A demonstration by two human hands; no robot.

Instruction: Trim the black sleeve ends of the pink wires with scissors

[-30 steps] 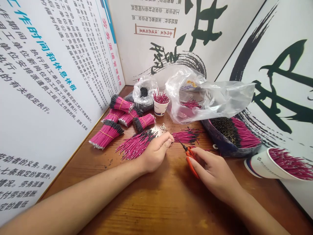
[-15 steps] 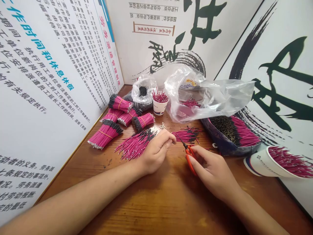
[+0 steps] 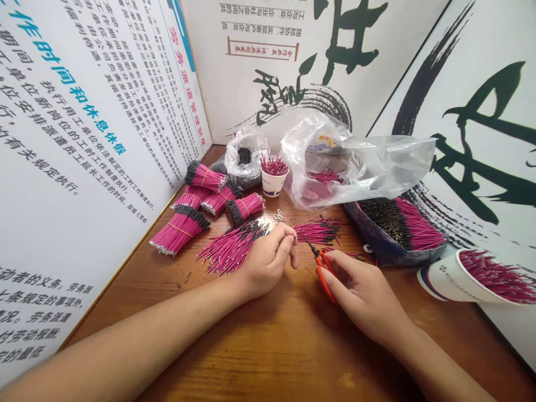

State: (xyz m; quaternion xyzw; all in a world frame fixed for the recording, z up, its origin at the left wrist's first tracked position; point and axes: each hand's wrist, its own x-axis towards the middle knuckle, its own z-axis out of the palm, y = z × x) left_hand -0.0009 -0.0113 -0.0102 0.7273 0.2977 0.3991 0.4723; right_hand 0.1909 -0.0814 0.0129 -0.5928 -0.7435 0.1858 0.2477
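My right hand [image 3: 360,285] is closed round the orange handles of a pair of small pliers or snips [image 3: 322,265]. Their dark, narrow tip points up and left, close to the fingertips of my left hand [image 3: 270,257]. That hand is closed in a pinch; what lies between thumb and forefinger is too small to make out. Beside it spreads a loose pile of pink wires with black ends [image 3: 230,245]. Just beyond my fingertips lies a second loose pile of such wires [image 3: 320,230].
Banded wire bundles [image 3: 180,230] are stacked at the left. Behind stand a paper cup of wires [image 3: 274,181], a bag with black pieces [image 3: 245,159] and a clear plastic bag [image 3: 355,162]. At right are a dark wire-filled bag [image 3: 393,254] and a tilted cup [image 3: 444,276]. Panels enclose the table.
The fingers of my left hand have shifted slightly, the thumb now pressed against the forefinger and another finger hanging lower. My right hand and its tool have barely moved.
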